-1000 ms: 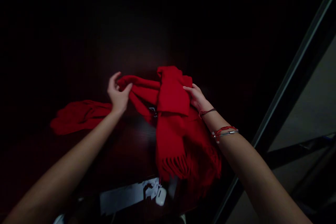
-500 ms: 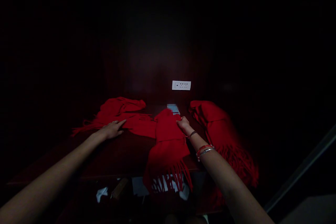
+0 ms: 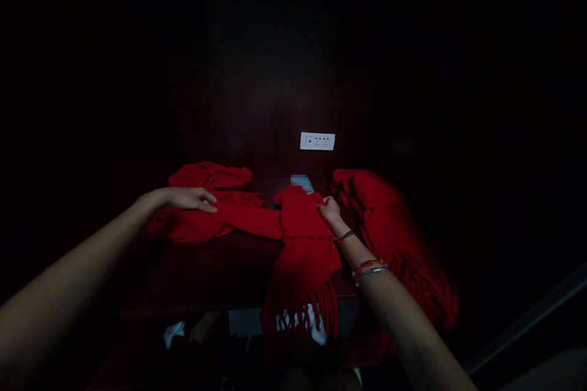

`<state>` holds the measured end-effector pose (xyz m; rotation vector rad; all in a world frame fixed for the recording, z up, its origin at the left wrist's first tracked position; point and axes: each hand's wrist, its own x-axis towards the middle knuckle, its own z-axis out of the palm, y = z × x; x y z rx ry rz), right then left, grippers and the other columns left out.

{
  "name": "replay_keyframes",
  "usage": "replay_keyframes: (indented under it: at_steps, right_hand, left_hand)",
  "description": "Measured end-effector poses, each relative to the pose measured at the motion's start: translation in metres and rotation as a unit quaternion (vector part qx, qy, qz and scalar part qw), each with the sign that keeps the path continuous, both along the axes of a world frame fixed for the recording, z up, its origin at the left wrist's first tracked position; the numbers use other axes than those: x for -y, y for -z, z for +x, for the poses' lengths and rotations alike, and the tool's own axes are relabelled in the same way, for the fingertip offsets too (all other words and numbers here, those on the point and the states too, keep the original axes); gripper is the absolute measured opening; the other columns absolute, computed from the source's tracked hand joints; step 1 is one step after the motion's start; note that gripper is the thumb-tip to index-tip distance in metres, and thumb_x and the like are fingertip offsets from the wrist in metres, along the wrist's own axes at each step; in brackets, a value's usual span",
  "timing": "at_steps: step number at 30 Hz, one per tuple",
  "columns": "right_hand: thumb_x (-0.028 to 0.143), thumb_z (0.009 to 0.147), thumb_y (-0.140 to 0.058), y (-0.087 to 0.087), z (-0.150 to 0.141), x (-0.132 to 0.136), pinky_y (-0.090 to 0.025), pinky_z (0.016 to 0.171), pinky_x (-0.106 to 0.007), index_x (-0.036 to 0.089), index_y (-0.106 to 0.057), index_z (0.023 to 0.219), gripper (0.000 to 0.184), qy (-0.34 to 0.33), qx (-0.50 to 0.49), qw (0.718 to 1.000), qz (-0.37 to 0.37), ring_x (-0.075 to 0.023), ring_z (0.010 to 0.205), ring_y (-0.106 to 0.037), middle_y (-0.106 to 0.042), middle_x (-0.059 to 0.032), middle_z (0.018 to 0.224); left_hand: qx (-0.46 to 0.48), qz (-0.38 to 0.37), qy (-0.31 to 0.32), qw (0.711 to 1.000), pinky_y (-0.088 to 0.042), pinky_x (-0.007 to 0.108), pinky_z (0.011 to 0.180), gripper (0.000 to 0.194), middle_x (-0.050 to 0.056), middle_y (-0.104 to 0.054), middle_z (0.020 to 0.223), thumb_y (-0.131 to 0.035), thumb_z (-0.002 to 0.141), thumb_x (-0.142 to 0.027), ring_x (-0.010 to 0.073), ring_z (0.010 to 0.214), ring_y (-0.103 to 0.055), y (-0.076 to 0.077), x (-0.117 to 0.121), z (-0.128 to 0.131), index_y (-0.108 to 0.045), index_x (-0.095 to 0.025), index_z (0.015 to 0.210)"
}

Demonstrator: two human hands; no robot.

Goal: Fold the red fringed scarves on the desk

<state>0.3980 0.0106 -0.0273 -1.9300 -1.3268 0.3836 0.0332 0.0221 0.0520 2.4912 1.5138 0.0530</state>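
Observation:
A red fringed scarf (image 3: pixel 305 259) lies on the dark shelf, its tasselled end hanging over the front edge. My right hand (image 3: pixel 329 211) is closed on this scarf's right side near the back. A red strip runs left from it to bunched red cloth (image 3: pixel 192 226), apparently part of the same scarf. Over this bunched cloth is my left hand (image 3: pixel 192 198), its thumb and fingers drawn together on the fabric; its fingertips are partly hidden. Behind it is a crumpled red scarf (image 3: pixel 208 175). To the right lies a folded red scarf (image 3: pixel 383 220) with long tassels.
A white socket panel (image 3: pixel 317 141) is on the dark back wall. Below it lies a small pale blue item (image 3: pixel 301 183), partly blurred out. Under the shelf edge are a crumpled white piece (image 3: pixel 174 334) and a brownish block (image 3: pixel 204 327). The surroundings are very dark.
My left hand has moved left and back, and its fingers have drawn together. More red cloth now spreads below it. The middle scarf and my right hand sit slightly further right.

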Motion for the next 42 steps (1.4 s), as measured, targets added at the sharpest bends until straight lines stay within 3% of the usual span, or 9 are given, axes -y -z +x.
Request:
replay_keyframes:
  at_steps: [4,10,12,16,27,31,35,38,42]
  right_hand:
    - [0.022,0.067,-0.049,-0.001,0.005,0.006,-0.039,0.066,-0.027,0.014,-0.046,0.094,0.028,-0.007,0.019,1.0,-0.021,-0.0199,0.08,-0.054,-0.056,-0.0112,0.089]
    - [0.037,0.07,-0.047,-0.011,-0.008,0.027,-0.031,0.086,-0.035,0.017,-0.025,0.124,0.062,-0.116,0.135,0.978,0.106,-0.0234,0.112,-0.033,-0.031,-0.0134,0.125]
    - [0.046,0.072,-0.042,-0.014,-0.018,0.036,-0.023,0.093,-0.039,0.026,-0.021,0.127,0.062,-0.252,0.194,0.939,0.128,-0.0224,0.119,-0.021,-0.021,-0.0061,0.132]
    - [0.062,0.071,-0.03,-0.011,-0.034,0.045,-0.004,0.092,-0.054,0.036,-0.022,0.125,0.06,-0.401,0.27,0.875,-0.035,-0.0293,0.122,-0.004,-0.014,0.0013,0.135]
    - [0.068,0.069,-0.017,-0.006,-0.037,0.046,-0.004,0.09,-0.058,0.038,-0.017,0.126,0.064,-0.367,0.31,0.875,-0.058,-0.031,0.121,-0.003,-0.009,0.0029,0.136]
    - [0.067,0.07,-0.018,-0.006,-0.038,0.047,-0.005,0.09,-0.058,0.037,-0.018,0.126,0.063,-0.367,0.308,0.877,-0.046,-0.0316,0.121,-0.004,-0.01,0.0017,0.136]
    - [0.066,0.07,-0.019,-0.007,-0.038,0.048,-0.005,0.091,-0.057,0.036,-0.02,0.126,0.063,-0.367,0.308,0.877,-0.042,-0.0313,0.121,-0.004,-0.012,0.001,0.136]
    - [0.065,0.071,-0.02,-0.007,-0.038,0.049,-0.007,0.091,-0.056,0.036,-0.021,0.126,0.062,-0.364,0.313,0.876,-0.037,-0.0308,0.121,-0.006,-0.013,0.0008,0.136]
    - [0.065,0.071,-0.018,-0.007,-0.038,0.049,-0.01,0.09,-0.057,0.036,-0.022,0.125,0.061,-0.363,0.317,0.876,-0.024,-0.0302,0.121,-0.009,-0.015,0.0006,0.135]
  left_hand:
    - [-0.094,-0.128,0.042,0.986,-0.039,0.02,0.061,0.032,0.001,-0.061,0.078,-0.05,0.062,-0.029,0.012,0.068,-0.051,-0.004,0.006,-0.01,-0.059,-0.013,0.088]
    - [-0.078,0.219,0.004,0.973,-0.029,0.039,0.087,0.056,0.012,-0.036,0.12,-0.042,0.072,-0.047,0.0265,0.109,-0.032,0.045,0.045,0.024,-0.036,-0.019,0.12]
    - [-0.09,0.255,0.016,0.963,-0.031,0.038,0.085,0.054,0.012,-0.037,0.118,-0.039,0.074,-0.047,0.0264,0.106,-0.036,0.066,0.052,0.036,-0.036,-0.02,0.12]
    - [-0.1,0.234,0.046,0.966,-0.037,0.028,0.079,0.043,0.008,-0.041,0.112,-0.03,0.08,-0.021,0.0179,0.096,-0.046,0.081,0.044,0.032,-0.03,-0.023,0.124]
    - [-0.167,0.404,-0.106,0.893,-0.031,0.033,0.087,0.036,0.003,-0.043,0.112,-0.034,0.073,-0.014,0.0222,0.105,-0.038,-0.014,0.008,-0.09,-0.046,-0.018,0.108]
    - [-0.168,0.259,-0.146,0.94,-0.033,0.039,0.083,0.036,0.003,-0.047,0.111,-0.047,0.069,-0.015,0.0256,0.103,-0.041,-0.017,-0.007,-0.104,-0.051,-0.019,0.104]
    - [-0.22,0.112,-0.225,0.943,-0.023,0.053,0.085,0.055,0.009,-0.043,0.12,-0.058,0.054,-0.004,0.0353,0.11,-0.031,0.001,0.002,-0.061,-0.052,-0.019,0.106]
    - [-0.129,0.127,-0.034,0.983,-0.032,0.038,0.086,0.052,0.009,-0.039,0.123,-0.056,0.063,-0.019,0.0276,0.111,-0.033,0.02,0.021,0.003,-0.045,-0.02,0.114]
    - [-0.103,0.128,0.172,0.971,-0.04,0.03,0.078,0.054,0.008,-0.041,0.121,-0.049,0.069,-0.024,0.0211,0.1,-0.046,0.044,0.04,0.074,-0.035,-0.025,0.121]
